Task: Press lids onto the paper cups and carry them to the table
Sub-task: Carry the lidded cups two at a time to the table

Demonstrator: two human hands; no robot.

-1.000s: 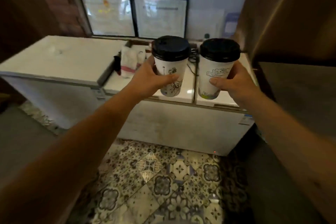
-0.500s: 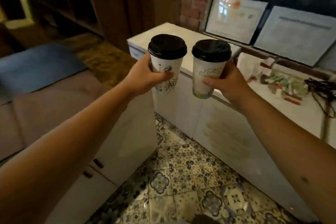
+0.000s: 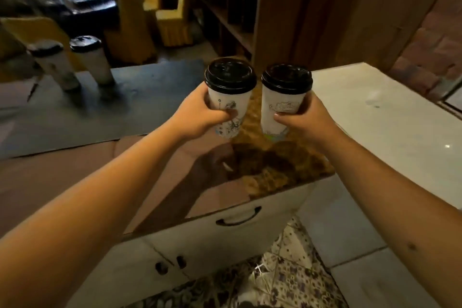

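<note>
Cups are in both hands — the left hand (image 3: 200, 117) is wrapped around the left cup (image 3: 228, 107), and the right hand (image 3: 303, 120) is wrapped around the right cup (image 3: 281, 110). Each cup already has its black lid: the left lid (image 3: 230, 75) and the right lid (image 3: 287, 79) seem to sit flat and fully down. Both cups stand upright, long axis vertical, just beside each other but not touching, held in the air above the near corner of the counter (image 3: 75, 175).

The landmark for the coming move is the dark mat (image 3: 125, 107) on this counter. Two more lidded cups (image 3: 75, 62) already stand on it, at its far left end. I judge that this is the place for putting down — it lies to the left of the hands and further away, so the left hand is the nearer one. The free part of the mat is to the right of the two standing cups.
</note>
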